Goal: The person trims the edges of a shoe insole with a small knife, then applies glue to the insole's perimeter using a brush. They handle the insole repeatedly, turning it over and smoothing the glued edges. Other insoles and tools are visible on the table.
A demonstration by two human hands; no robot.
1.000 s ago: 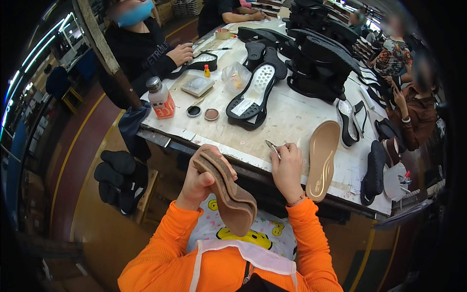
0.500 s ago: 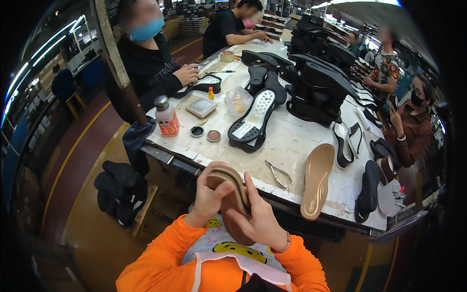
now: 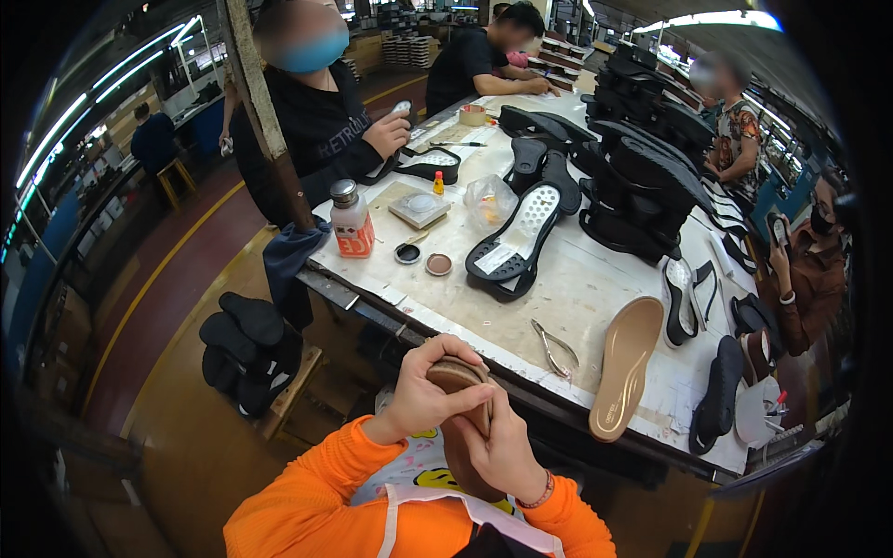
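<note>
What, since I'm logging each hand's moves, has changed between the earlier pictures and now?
The right hand let go of the metal nippers, now lying on the table, and moved left to grip the brown insoles the left hand already held. Across the table, a co-worker's hand has risen with a small pale object. The tan insole and white-and-orange bottle stayed put.

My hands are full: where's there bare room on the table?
The layered brown piece could probably lie on the mostly bare stretch of table between the brown dish and the nippers, before the white-topped black sole. Another patch lies between that sole and the tan insole. It is crowded around the black sole stack and along the right edge.
</note>
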